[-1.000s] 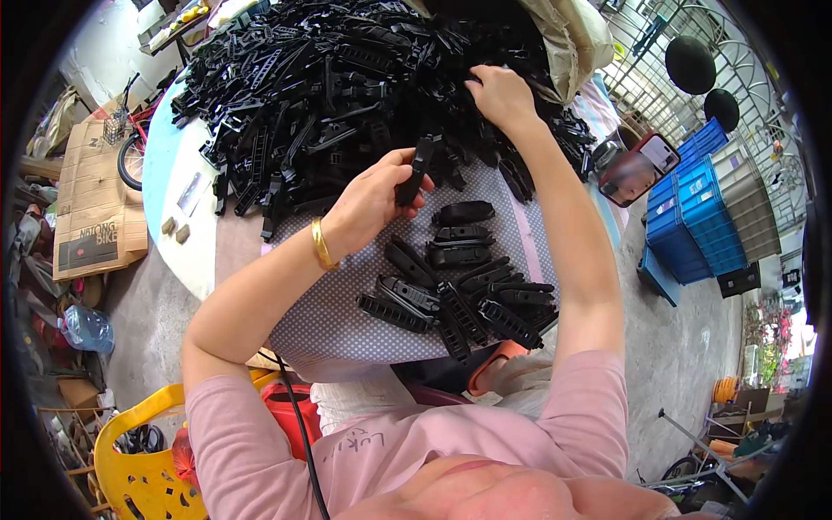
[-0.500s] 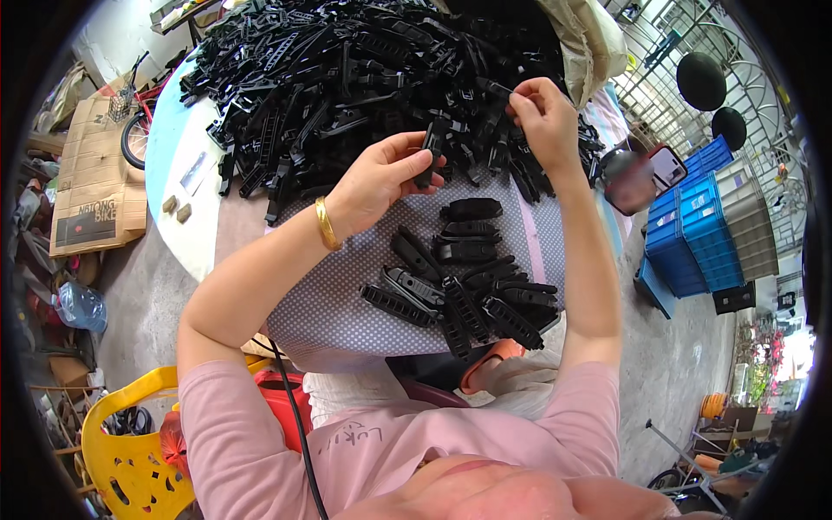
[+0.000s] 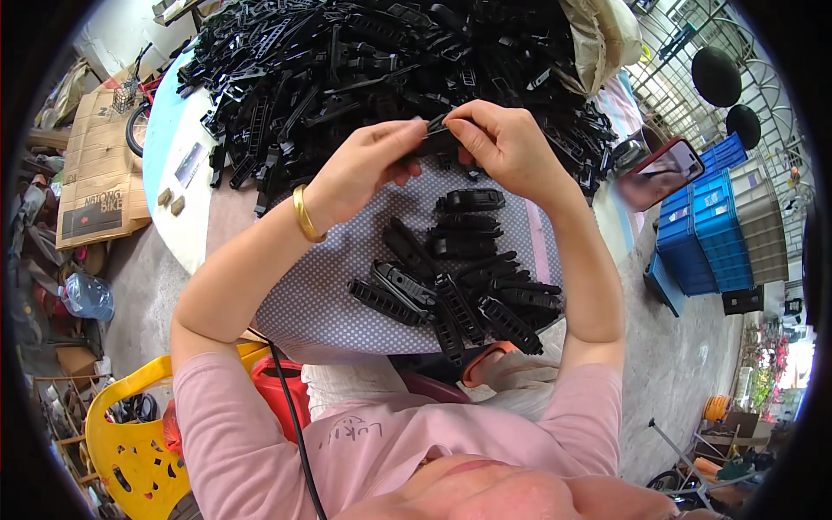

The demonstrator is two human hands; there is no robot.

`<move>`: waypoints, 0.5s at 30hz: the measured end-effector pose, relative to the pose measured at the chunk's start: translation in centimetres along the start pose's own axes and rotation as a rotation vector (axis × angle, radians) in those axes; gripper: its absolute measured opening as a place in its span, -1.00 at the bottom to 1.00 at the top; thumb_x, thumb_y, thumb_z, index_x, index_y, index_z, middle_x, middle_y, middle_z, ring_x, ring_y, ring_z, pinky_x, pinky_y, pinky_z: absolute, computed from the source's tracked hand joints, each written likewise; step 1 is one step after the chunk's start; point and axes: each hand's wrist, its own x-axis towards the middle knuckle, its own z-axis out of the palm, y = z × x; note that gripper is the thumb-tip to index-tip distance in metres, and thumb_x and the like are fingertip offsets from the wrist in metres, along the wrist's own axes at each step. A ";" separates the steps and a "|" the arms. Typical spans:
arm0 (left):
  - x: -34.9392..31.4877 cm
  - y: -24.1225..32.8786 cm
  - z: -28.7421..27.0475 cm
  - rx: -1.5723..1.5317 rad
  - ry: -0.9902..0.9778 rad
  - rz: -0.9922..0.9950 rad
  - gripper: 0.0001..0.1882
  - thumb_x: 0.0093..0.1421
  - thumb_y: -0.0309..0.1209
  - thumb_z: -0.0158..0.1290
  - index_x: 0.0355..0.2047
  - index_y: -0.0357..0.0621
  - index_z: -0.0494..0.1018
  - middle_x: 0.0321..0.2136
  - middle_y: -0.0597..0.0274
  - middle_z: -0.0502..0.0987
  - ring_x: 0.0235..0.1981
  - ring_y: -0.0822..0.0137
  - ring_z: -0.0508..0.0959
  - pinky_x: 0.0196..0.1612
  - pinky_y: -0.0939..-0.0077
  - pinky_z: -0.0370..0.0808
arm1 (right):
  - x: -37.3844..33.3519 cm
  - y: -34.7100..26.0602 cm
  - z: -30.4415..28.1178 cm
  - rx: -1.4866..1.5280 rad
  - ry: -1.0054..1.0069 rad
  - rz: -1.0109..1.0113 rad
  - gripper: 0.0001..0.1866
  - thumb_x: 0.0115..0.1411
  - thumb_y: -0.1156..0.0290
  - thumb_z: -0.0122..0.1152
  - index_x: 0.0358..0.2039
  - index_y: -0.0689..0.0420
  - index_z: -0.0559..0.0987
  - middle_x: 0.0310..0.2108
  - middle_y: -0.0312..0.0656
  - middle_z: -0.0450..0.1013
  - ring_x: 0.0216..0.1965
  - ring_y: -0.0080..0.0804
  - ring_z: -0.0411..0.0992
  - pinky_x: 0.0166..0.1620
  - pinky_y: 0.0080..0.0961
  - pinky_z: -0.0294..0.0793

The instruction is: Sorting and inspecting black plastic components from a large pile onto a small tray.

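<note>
In front of the big heap, both of my hands meet over one black plastic part (image 3: 437,130). My left hand (image 3: 364,165) is closed on it between thumb and fingers. My right hand (image 3: 507,147) pinches at its other end; whether a second small piece is in those fingers is hidden. Behind the hands spreads a large heap of loose black plastic parts (image 3: 338,61), many of them long and slotted. Nearer to me lies a smaller group of black oblong pieces (image 3: 455,303), some with ridged edges, on the dotted tablecloth (image 3: 321,295).
A phone (image 3: 663,176) stands at the table's right edge. Blue crates (image 3: 706,225) are stacked beyond it. At the far right of the heap a pale sack (image 3: 602,43) rests. A yellow chair (image 3: 113,433) is at lower left, and a black cable (image 3: 295,416) hangs beside me.
My right hand has come from the heap, moving left and nearer, to the black plastic part in my left hand. The left hand has shifted slightly left.
</note>
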 end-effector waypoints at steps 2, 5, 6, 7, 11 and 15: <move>-0.4 0.2 0.5 0.406 0.021 0.177 -0.48 0.14 -0.29 0.12 0.05 -0.31 0.32 -0.43 0.38 0.48 -0.46 0.60 0.40 -0.38 0.74 0.39 | 0.0 0.1 0.4 0.037 0.015 -0.010 -0.81 0.21 0.39 0.06 -0.31 0.27 0.51 -0.63 -0.25 0.45 -0.58 -0.62 0.41 -0.48 -0.69 0.39; -0.4 0.4 0.6 0.529 0.049 0.180 -0.50 0.12 -0.35 0.13 0.04 -0.29 0.33 -0.44 0.36 0.49 -0.47 0.62 0.40 -0.37 0.73 0.40 | -0.1 0.3 0.7 0.017 -0.003 -0.068 -0.81 0.22 0.41 0.05 -0.29 0.27 0.50 -0.62 -0.23 0.46 -0.58 -0.59 0.43 -0.48 -0.68 0.40; -0.3 0.3 0.5 0.530 0.048 0.179 -0.50 0.12 -0.35 0.13 0.04 -0.29 0.33 -0.44 0.36 0.49 -0.47 0.62 0.40 -0.37 0.73 0.40 | 0.0 0.4 0.6 0.018 -0.002 -0.068 -0.81 0.22 0.41 0.05 -0.29 0.27 0.50 -0.62 -0.23 0.46 -0.58 -0.59 0.43 -0.48 -0.68 0.40; -0.3 0.2 0.4 0.541 0.053 0.201 -0.52 0.11 -0.38 0.13 0.03 -0.29 0.34 -0.43 0.34 0.51 -0.46 0.60 0.43 -0.37 0.71 0.42 | -0.1 0.4 0.6 0.051 -0.016 -0.024 -0.78 0.18 0.37 0.11 -0.26 0.26 0.50 -0.57 -0.22 0.47 -0.55 -0.58 0.43 -0.47 -0.68 0.40; -0.3 0.4 0.4 0.734 0.047 0.342 -0.52 0.09 -0.52 0.10 0.05 -0.26 0.33 -0.33 0.27 0.53 -0.39 0.55 0.48 -0.27 0.67 0.46 | -0.3 -0.6 -0.9 -0.362 0.093 -0.171 -0.57 -0.01 0.25 0.33 -0.17 0.22 0.49 -0.35 -0.18 0.47 -0.37 -0.50 0.46 -0.36 -0.61 0.44; -0.7 0.4 0.9 0.949 0.004 0.465 -0.47 0.02 -0.58 0.11 0.05 -0.26 0.31 -0.28 0.13 0.55 -0.33 0.43 0.53 -0.22 0.59 0.48 | -0.1 1.4 -0.5 -0.334 0.080 -0.461 -0.44 -0.18 0.28 0.42 -0.13 0.19 0.48 -0.26 -0.16 0.44 -0.25 -0.29 0.42 -0.19 -0.43 0.44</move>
